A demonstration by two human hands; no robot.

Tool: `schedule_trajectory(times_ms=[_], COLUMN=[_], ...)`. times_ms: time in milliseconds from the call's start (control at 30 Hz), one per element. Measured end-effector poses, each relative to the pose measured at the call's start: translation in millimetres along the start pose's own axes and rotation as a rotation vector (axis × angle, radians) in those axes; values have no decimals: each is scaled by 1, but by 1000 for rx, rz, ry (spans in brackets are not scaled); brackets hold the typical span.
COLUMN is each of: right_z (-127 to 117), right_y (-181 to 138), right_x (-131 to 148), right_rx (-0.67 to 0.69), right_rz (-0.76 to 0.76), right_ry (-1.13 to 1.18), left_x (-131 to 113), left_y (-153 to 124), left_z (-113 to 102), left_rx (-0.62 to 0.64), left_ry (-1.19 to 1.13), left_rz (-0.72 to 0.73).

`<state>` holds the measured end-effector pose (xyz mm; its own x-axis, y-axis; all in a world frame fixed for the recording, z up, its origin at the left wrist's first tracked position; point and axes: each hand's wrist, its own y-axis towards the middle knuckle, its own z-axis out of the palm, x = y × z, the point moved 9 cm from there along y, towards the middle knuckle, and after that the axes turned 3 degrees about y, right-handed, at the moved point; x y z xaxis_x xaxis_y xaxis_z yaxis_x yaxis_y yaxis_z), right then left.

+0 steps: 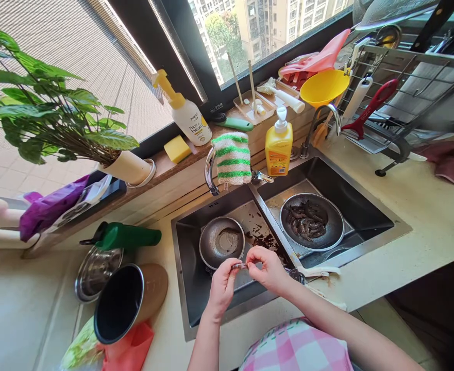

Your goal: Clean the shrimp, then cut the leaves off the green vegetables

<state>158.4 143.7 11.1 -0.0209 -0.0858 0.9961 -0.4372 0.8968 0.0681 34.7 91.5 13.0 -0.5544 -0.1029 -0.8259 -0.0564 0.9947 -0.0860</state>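
Note:
My left hand (221, 286) and my right hand (270, 268) meet over the left basin of a double steel sink (366, 206), both pinched on a small grey shrimp (240, 265) held between their fingertips. Just beyond the hands a steel bowl (221, 241) sits in the left basin, with dark scraps (264, 241) lying beside it. In the right basin a second steel bowl (312, 221) holds several dark shrimp. A white-handled tool (319, 270) lies on the sink's front rim by my right wrist.
A faucet with a green striped cloth (232, 158) and a yellow soap bottle (278, 147) stand behind the sink. A dish rack (400, 93) is at the right; a dark pot (124, 301), green bottle (128, 237) and potted plant (56, 113) at the left.

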Motion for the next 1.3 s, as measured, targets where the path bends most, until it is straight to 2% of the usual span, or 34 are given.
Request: schedule_trajectory(times_ms=[567, 1033, 1133, 1300], right_z=[-9, -26, -24, -10], right_y=[-1, -1, -1, -5], right_x=[-7, -22, -31, -50], right_rx=[-60, -113, -106, -31], right_rz=[10, 57, 129, 379], right_ry=[44, 33, 151, 542], left_x=[4, 28, 30, 25], left_y=[-2, -7, -8, -7], left_z=[-11, -22, -20, -15], left_rx=[-50, -67, -73, -88], left_ry=[20, -75, -98, -142], left_rz=[7, -95, -105, -77])
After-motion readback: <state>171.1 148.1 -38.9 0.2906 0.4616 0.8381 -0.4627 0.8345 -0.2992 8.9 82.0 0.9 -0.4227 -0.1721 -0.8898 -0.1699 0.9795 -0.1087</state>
